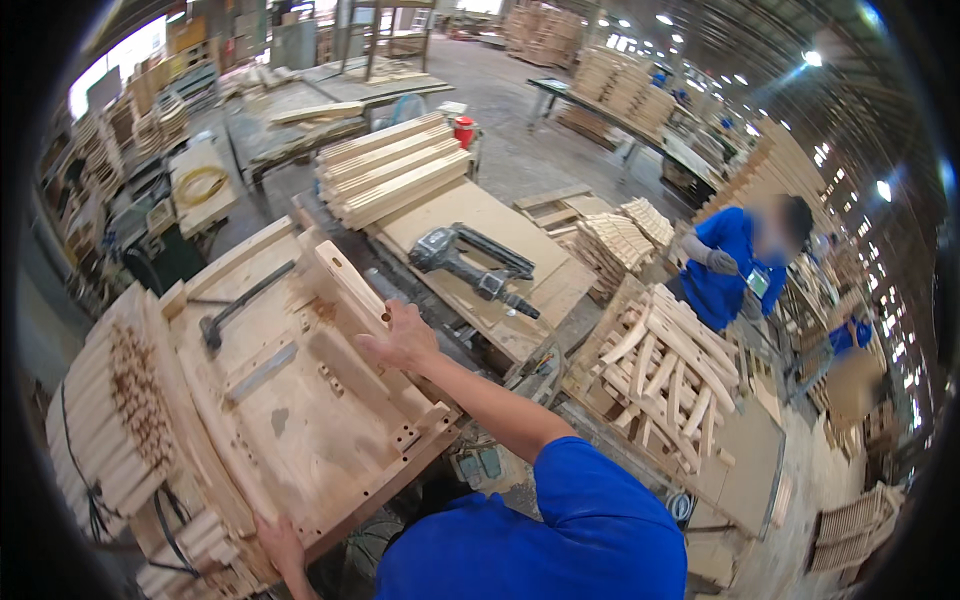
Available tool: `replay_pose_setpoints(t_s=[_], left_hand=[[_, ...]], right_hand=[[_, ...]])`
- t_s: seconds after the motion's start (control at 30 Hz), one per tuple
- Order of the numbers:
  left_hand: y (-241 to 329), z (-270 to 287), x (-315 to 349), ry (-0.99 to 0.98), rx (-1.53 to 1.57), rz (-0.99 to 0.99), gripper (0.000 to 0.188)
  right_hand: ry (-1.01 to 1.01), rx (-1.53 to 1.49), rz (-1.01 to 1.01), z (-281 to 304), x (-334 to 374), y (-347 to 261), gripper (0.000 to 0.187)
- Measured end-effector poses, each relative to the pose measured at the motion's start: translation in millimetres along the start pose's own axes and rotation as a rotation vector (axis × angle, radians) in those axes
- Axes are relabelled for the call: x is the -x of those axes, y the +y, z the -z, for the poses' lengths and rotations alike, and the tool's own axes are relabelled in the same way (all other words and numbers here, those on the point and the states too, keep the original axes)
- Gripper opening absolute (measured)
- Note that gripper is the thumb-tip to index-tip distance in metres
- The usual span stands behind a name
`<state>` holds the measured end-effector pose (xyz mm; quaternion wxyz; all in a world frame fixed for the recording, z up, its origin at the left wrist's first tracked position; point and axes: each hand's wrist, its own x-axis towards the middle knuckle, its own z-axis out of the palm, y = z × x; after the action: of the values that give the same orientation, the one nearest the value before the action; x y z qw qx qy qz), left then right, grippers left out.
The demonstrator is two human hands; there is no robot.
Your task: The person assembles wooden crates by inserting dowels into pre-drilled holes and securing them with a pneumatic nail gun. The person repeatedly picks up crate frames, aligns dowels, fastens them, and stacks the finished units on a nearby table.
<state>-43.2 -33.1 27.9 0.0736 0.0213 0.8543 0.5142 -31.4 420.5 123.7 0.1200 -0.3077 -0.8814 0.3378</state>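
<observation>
So the right hand [405,338] is on the near end of a slotted wooden bar [345,272], thumb and fingers spread around that end. Can't tell if it's properly gripping or just steadying. The bar runs up and left from those fingertips, within a shallow wooden bench frame [290,465], so the hand's probably there to stop it shifting.

Left hand [282,545] is way down at the near end of a long curved rail [215,440], touching it; can't tell whether those fingers are closed on it. Likely it's bracing that edge.

The hammer [240,305] lies inside the frame, left of the right fingers, presumably parked for easy reach.

Room-wise, there's a decent open stretch between the two hands, with just a metal strip [262,372] partway. Left of the left fingers it's tight: a tied spindle bundle [115,410] crowds the rail. Past the right fingertips, a power tool [475,265] sits well apart on a board [455,205].
</observation>
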Motion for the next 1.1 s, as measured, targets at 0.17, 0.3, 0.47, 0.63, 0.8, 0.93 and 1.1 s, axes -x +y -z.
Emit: replay_pose_setpoints(t_s=[0.17,0.3,0.47,0.63,0.8,0.93,1.1], left_hand=[[-21.4,11.3,-34.0,0.013,-0.215,0.056,0.058],[-38.8,13.2,-31.2,0.081,-0.415,-0.059,0.058],[-33.7,11.0,-18.7,0.193,-0.308,0.237,0.047],[-1.2,-5.3,-36.7,0.137,-0.476,0.404,0.048],[4.3,-1.4,-26.8,0.205,-0.420,0.375,0.054],[22.0,-10.2,-31.7,0.209,-0.464,0.468,0.054],[26.0,-25.4,-24.2,0.438,-0.640,0.311,0.048]], right_hand=[[0.062,0.259,-0.089,6.3,-34.5,20.4,0.088],[0.162,0.555,0.011,-15.3,-51.9,29.0,0.086],[0.181,0.639,0.050,-39.1,-46.4,25.6,0.080],[0.148,0.297,0.470,-59.2,-21.5,-6.7,0.075],[-0.347,-0.072,0.623,-142.2,-25.2,-71.3,0.071],[-0.692,-0.094,0.614,-209.8,-14.1,-130.6,0.067],[-0.786,-0.121,0.620,-304.8,-29.1,-184.8,0.052]])
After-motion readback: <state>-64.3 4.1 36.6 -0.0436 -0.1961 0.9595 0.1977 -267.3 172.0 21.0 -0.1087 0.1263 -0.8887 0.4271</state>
